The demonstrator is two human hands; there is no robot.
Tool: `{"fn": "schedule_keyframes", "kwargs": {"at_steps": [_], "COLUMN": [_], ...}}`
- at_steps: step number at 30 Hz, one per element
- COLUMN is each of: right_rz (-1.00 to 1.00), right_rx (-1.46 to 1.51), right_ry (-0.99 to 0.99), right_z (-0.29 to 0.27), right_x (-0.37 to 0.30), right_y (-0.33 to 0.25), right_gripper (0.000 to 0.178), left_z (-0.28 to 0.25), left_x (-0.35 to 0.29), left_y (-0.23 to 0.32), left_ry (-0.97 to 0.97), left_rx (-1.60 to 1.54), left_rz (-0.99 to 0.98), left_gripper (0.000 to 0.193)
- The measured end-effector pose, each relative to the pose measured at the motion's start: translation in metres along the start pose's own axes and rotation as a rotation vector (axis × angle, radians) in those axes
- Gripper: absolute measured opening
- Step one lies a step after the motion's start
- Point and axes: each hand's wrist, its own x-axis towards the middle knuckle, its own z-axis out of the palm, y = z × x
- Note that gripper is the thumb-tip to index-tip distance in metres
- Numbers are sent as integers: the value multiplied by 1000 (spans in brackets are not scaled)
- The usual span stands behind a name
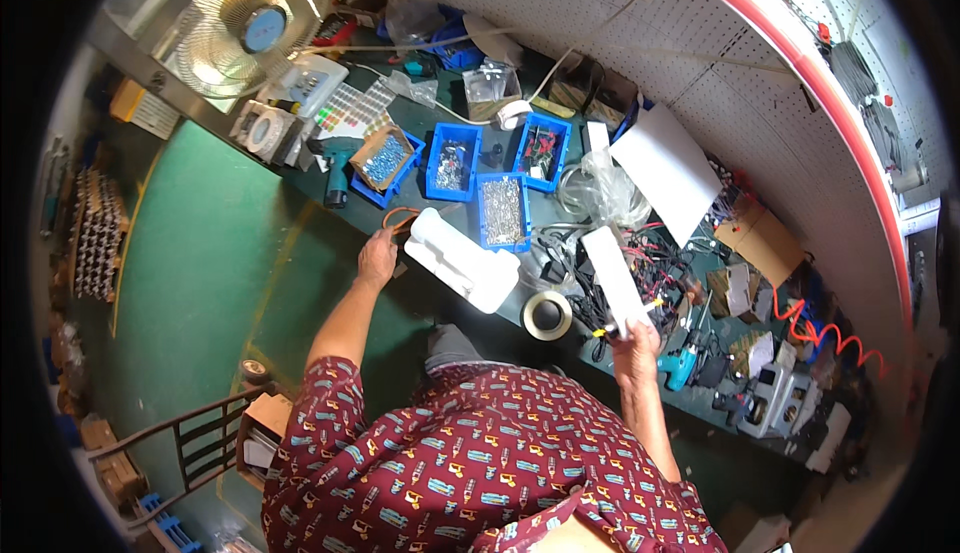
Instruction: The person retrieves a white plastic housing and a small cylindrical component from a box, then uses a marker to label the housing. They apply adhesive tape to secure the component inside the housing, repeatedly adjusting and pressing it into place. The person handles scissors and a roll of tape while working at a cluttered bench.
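Note:
At the bench's near edge lies a white moulded plastic housing (465, 268) with a hollow in its side. My left hand (378, 258) is at its left end, fingers closed on an orange-brown cable (400, 215) that loops up beside the housing. To the right, my right hand (636, 349) grips the lower end of a long, flat white panel (613, 273), tilted over a tangle of dark cables (655, 278). Between the hands, a roll of tape (547, 315) rests near the bench edge, apart from both.
Blue bins (503, 211) of small metal parts stand beyond the housing. A cordless drill (338, 175) is at the left, another drill (680, 365) at the right. A white sheet (668, 168) and clear tubing (603, 193) lie farther back. A fan (250, 28) stands far left.

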Motion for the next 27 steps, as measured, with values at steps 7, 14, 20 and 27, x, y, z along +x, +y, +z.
{"fn": "schedule_keyframes", "kwargs": {"at_steps": [7, 14, 20, 27], "right_rz": [12, -49, -70, -120], "right_rx": [-45, -48, -2, 42], "right_ry": [80, 94, 49, 6], "right_z": [110, 145, 139, 149], "right_x": [-12, -17, -9, 8], "right_y": [44, 53, 61, 73], "right_gripper": [43, 45, 45, 43], "left_z": [9, -31, -100, -141], "left_x": [59, 75, 22, -42], "left_y": [-20, -8, -29, 39], "left_ry": [-237, -313, -360, -597], "left_rx": [152, 207, 290, -200], "left_rz": [196, 300, 24, 296], "left_gripper": [40, 42, 32, 43]}}
